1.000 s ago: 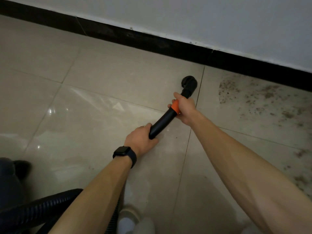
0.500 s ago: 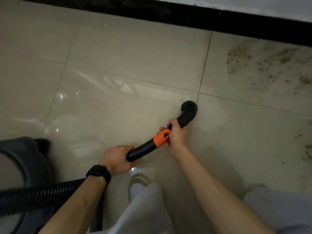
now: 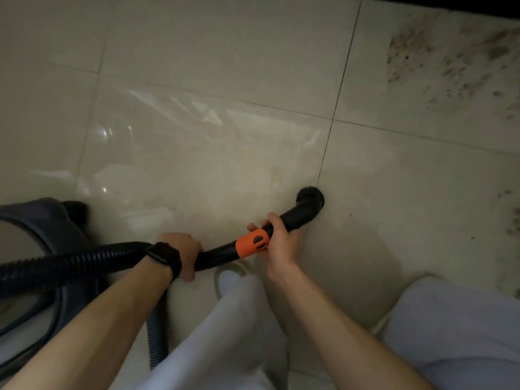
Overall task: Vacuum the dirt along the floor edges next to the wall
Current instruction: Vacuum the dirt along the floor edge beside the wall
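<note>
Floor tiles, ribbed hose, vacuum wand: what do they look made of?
The floor tiles: likely glazed ceramic or porcelain, glossy; they mirror light and show thin grout lines. The ribbed hose: black flexible plastic, probably; close rings along a bent run. The vacuum wand: rigid moulded plastic, smooth, slight sheen, with an orange collar, also plastic by its look.

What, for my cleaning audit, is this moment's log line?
left hand, right hand: grip wand | brush nozzle: by grout line | dirt: upper right

Bare forearms (image 3: 112, 319) frame the shot; a black smartwatch (image 3: 164, 256) on a dark band circles the left wrist. Pale, loose trousers (image 3: 225, 333) cover both knees, above what may be a light slipper (image 3: 229, 277).
</note>
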